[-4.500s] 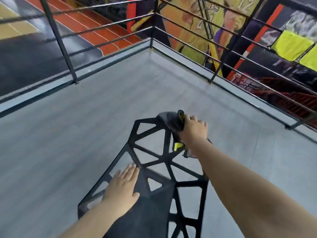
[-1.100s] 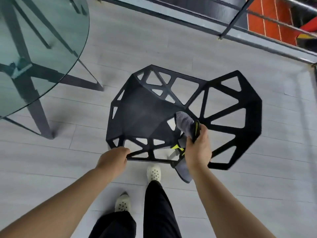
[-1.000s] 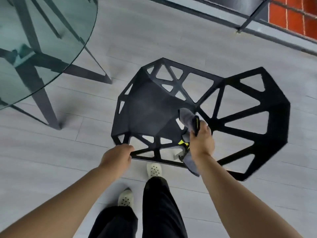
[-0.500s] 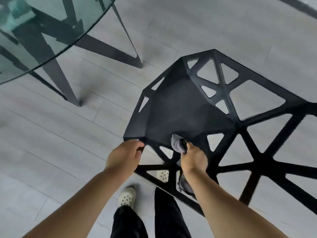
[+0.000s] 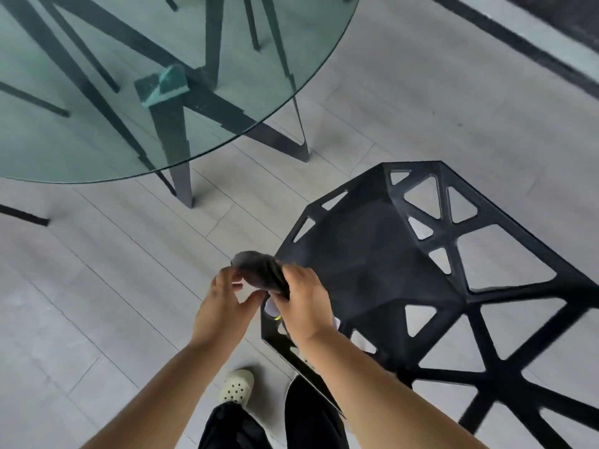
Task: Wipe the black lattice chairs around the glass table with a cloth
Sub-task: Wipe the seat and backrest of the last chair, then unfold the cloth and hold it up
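Observation:
A black lattice chair (image 5: 372, 260) with triangular cut-outs stands at the right, seen from above. A dark grey cloth (image 5: 259, 270) with a yellow tag is bunched just off the chair's left corner. My right hand (image 5: 303, 306) is closed around the cloth's lower part. My left hand (image 5: 223, 306) is beside it, fingertips pinching the cloth's left edge, off the chair. The round glass table (image 5: 136, 92) fills the upper left, its dark legs visible through the top.
Grey plank floor lies between table and chair. A table leg (image 5: 299, 137) reaches the floor near the chair's far corner. My feet in pale clogs (image 5: 236, 385) and dark trousers are at the bottom. A dark railing base (image 5: 518, 47) crosses the upper right.
My left hand has let go of the chair's edge and come over to the cloth. The right hand lifted the cloth off the seat toward the chair's left corner. The view swung toward the table.

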{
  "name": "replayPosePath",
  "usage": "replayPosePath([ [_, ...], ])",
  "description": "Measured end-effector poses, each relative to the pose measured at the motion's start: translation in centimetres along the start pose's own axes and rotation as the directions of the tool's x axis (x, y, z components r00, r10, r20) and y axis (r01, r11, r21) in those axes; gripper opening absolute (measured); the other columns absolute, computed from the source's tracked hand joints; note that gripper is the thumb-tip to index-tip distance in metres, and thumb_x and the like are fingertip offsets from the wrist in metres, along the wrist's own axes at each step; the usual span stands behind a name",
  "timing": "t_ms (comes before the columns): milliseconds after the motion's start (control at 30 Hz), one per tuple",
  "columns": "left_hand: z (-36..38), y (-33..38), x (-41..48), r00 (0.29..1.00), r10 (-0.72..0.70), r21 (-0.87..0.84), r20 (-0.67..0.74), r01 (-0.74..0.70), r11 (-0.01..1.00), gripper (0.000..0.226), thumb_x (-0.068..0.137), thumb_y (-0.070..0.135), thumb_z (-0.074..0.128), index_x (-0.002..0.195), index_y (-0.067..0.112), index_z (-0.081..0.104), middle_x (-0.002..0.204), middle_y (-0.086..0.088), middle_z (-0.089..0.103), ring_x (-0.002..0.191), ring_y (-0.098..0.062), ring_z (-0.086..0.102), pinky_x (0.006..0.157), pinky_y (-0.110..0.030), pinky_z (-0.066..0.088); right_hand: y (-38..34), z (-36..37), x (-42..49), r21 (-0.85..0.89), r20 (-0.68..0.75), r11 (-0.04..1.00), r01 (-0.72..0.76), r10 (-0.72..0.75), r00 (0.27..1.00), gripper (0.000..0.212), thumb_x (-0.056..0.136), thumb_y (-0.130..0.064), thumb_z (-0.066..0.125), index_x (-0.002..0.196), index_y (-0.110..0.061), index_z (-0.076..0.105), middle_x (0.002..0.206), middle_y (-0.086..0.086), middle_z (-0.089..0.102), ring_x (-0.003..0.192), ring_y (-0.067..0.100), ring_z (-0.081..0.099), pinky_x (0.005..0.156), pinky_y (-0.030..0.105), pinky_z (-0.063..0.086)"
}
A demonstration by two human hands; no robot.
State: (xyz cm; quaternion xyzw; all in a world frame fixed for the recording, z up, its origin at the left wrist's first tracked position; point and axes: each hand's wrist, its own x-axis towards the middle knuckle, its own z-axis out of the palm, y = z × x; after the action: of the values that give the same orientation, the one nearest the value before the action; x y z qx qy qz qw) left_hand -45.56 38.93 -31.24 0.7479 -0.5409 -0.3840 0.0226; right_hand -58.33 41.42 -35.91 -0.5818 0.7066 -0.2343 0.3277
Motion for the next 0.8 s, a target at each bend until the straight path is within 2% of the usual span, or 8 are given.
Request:
replayPosePath([
  [100,-2.5,3.2,-1.5,0.996,-0.081,-0.428,0.050,0.094,0.899,0.042,0.079,0.026,0.073,0.112,0.009,0.051,0.109,0.005,0.059,0.101,-0.013,0.058,0.079,-0.025,0.047,-2.2,-4.0,-1.2,0.080,-0.067,0.997,-0.004,0.010,0.998,0.036,0.079,-0.023,0.074,0.112,-0.013,0.062,0.097,-0.003,0.064,0.095,0.015,0.057,0.074,0.022,0.045],
  [200,-5.4,6.9,-3.9,0.993,0.016,-0.567,0.119,0.054,0.822,0.006,0.088,0.012,0.063,0.087,0.018,0.063,0.079,0.011,0.070,0.077,-0.004,0.064,0.069,-0.020,0.044,-4.4,-8.4,-2.4,0.128,-0.080,0.991,0.039,-0.029,0.996,0.049,0.076,-0.027,0.074,0.121,-0.015,0.058,0.104,-0.006,0.062,0.100,0.009,0.055,0.085,0.016,0.043],
  [300,-8.3,9.9,-6.4,0.990,0.076,-0.705,0.122,0.033,0.708,0.019,0.085,-0.005,0.057,0.088,0.012,0.065,0.078,0.001,0.070,0.068,-0.003,0.065,0.061,-0.014,0.049,-7.1,-12.8,-3.8,0.210,0.002,0.977,0.038,-0.039,0.999,0.061,0.074,-0.045,0.067,0.128,-0.018,0.055,0.109,-0.015,0.056,0.103,-0.003,0.050,0.088,0.005,0.037],
  [367,-10.3,11.4,-7.8,0.985,0.123,-0.763,0.121,0.013,0.647,0.018,0.078,-0.007,0.064,0.089,0.007,0.063,0.076,-0.002,0.068,0.073,-0.012,0.064,0.062,-0.017,0.051,-8.5,-15.1,-4.5,0.243,-0.012,0.970,-0.008,0.011,1.000,0.049,0.077,-0.038,0.070,0.119,-0.014,0.061,0.104,-0.012,0.060,0.097,-0.003,0.054,0.085,0.009,0.042],
  [467,-13.6,12.0,-9.6,0.983,0.172,-0.774,0.065,-0.060,0.631,0.020,0.070,0.007,0.067,0.089,0.008,0.063,0.077,0.001,0.069,0.077,-0.015,0.063,0.071,-0.024,0.050,-10.9,-18.6,-5.3,0.274,-0.142,0.953,-0.132,0.176,0.974,0.006,0.087,-0.019,0.067,0.086,-0.014,0.064,0.082,-0.006,0.062,0.073,0.004,0.057,0.069,0.017,0.042],
  [567,-17.0,11.6,-11.2,0.983,0.175,-0.728,-0.062,-0.164,0.666,0.010,0.079,0.007,0.070,0.086,0.006,0.063,0.077,0.001,0.067,0.076,-0.013,0.060,0.072,-0.027,0.048,-13.2,-21.7,-5.4,0.351,-0.163,0.905,-0.240,0.312,0.936,0.021,0.090,-0.022,0.061,0.072,-0.018,0.052,0.080,0.000,0.057,0.070,0.007,0.052,0.062,0.014,0.039],
  [633,-19.5,11.0,-11.9,0.978,0.147,-0.682,-0.150,-0.210,0.700,0.004,0.087,0.009,0.064,0.086,0.012,0.064,0.080,0.000,0.066,0.076,-0.014,0.060,0.074,-0.030,0.048,-14.9,-23.3,-5.2,0.375,-0.169,0.891,-0.256,0.337,0.926,0.020,0.090,-0.024,0.060,0.076,-0.011,0.055,0.082,0.006,0.057,0.072,0.016,0.052,0.064,0.025,0.040],
  [800,-26.5,8.9,-12.9,0.944,0.043,-0.656,-0.327,-0.259,0.709,0.005,0.092,0.020,0.059,0.091,0.016,0.061,0.089,-0.003,0.064,0.086,-0.024,0.058,0.081,-0.035,0.046,-19.8,-26.4,-4.1,0.513,-0.181,0.813,-0.275,0.416,0.891,0.028,0.091,-0.020,0.057,0.070,-0.003,0.051,0.061,0.005,0.042,0.059,0.017,0.037,0.054,0.030,0.028],
])
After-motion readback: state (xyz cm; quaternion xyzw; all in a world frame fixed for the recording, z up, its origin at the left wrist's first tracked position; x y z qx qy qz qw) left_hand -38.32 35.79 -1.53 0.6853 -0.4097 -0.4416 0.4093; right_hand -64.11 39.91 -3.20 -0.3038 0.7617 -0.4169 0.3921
